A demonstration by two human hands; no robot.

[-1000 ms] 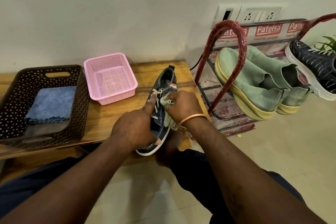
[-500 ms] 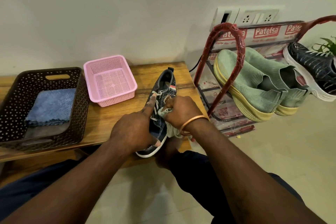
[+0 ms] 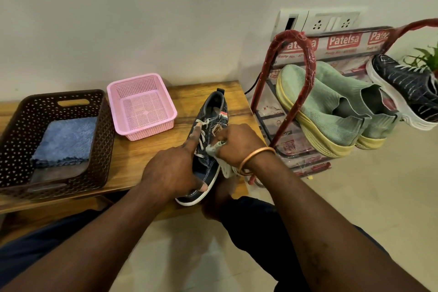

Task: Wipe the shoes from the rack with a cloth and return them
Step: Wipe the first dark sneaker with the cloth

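Note:
A dark denim sneaker [image 3: 211, 121] with pale laces lies on the low wooden table [image 3: 184, 95], its toe over the front edge. My left hand [image 3: 170, 170] holds its toe end, thumb on the white sole and index finger stretched along the laces. My right hand [image 3: 237, 142] grips a crumpled pale cloth [image 3: 224, 166] and presses it against the sneaker's right side. The red shoe rack [image 3: 305, 54] stands to the right with a pair of green knit shoes [image 3: 331, 111] and a dark sneaker [image 3: 407, 92] on it.
A brown perforated basket [image 3: 21, 125] at the table's left holds a folded blue cloth [image 3: 65, 140]. A pink basket [image 3: 142, 106] sits beside it. A wall socket panel [image 3: 317, 22] and a green plant [image 3: 426, 57] are behind the rack.
My right hand has slid the cloth a little down the sneaker's side toward me. My left hand keeps its hold on the toe end.

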